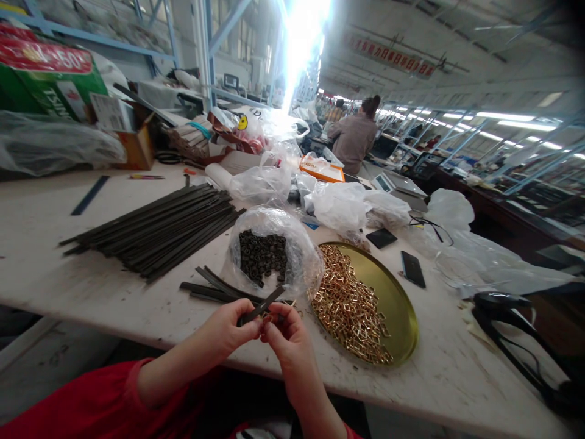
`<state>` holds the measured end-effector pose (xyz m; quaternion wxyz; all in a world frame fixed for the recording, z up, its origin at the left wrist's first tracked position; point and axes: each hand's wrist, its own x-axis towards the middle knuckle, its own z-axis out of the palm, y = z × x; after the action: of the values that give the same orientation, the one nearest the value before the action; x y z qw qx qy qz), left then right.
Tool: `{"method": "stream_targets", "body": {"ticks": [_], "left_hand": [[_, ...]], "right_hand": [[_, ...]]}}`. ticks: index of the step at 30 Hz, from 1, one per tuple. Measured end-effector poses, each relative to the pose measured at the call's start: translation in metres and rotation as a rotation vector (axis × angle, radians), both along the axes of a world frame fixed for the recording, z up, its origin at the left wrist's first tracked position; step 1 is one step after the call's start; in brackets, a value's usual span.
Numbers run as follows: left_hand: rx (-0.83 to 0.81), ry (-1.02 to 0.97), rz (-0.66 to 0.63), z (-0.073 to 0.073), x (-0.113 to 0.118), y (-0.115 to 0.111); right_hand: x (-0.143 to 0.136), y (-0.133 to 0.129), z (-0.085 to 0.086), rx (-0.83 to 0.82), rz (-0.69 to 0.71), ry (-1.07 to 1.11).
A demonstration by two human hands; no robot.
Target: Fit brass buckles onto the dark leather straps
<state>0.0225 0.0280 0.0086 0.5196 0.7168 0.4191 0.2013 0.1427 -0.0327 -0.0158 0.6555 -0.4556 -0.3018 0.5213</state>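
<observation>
Over the table's front edge, my left hand (235, 332) pinches a short dark strap (269, 302) between thumb and fingers. My right hand (287, 335) meets it at the fingertips, also closed; a small gold-coloured piece seems to show there, mostly hidden by the fingers. Just behind the hands are a few loose dark strips (205, 291) and an open clear plastic bag (301, 262) holding small black loops (260, 253). To the right of my right hand lies a round gold tray (402, 311) heaped with gold metal buckles (350, 305).
A fanned stack of long dark strips (155, 228) covers the table's left part. Plastic bags (338, 204) and an orange-edged box (322, 169) lie at the back. A phone (413, 269) sits right of the tray, near a black-framed object (516, 341). A person (356, 137) stands farther off.
</observation>
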Motion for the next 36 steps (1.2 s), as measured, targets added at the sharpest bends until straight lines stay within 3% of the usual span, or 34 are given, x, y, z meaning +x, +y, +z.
{"method": "stream_targets", "body": {"ticks": [3, 6, 10, 15, 20, 31, 36], "left_hand": [[0.037, 0.011, -0.039, 0.006, 0.001, 0.002], [0.028, -0.025, -0.109, 0.023, -0.001, 0.004], [0.074, 0.046, -0.147, 0.044, -0.012, 0.007], [0.16, 0.194, -0.145, 0.032, -0.031, 0.002], [0.168, 0.209, -0.153, 0.018, -0.037, -0.006], [0.214, 0.283, -0.216, 0.032, -0.041, 0.001], [0.227, 0.322, -0.286, 0.042, -0.042, 0.009]], "right_hand": [[0.004, 0.001, 0.004, 0.015, 0.0, -0.054], [0.01, 0.0, 0.01, 0.008, -0.047, -0.072], [0.015, -0.003, 0.017, -0.022, -0.112, 0.088], [0.01, -0.007, 0.021, -0.111, -0.109, 0.413], [0.008, -0.009, 0.019, -0.166, -0.086, 0.531], [0.002, -0.009, 0.023, -0.218, -0.105, 0.568], [0.002, -0.008, 0.022, -0.234, -0.048, 0.607]]}}
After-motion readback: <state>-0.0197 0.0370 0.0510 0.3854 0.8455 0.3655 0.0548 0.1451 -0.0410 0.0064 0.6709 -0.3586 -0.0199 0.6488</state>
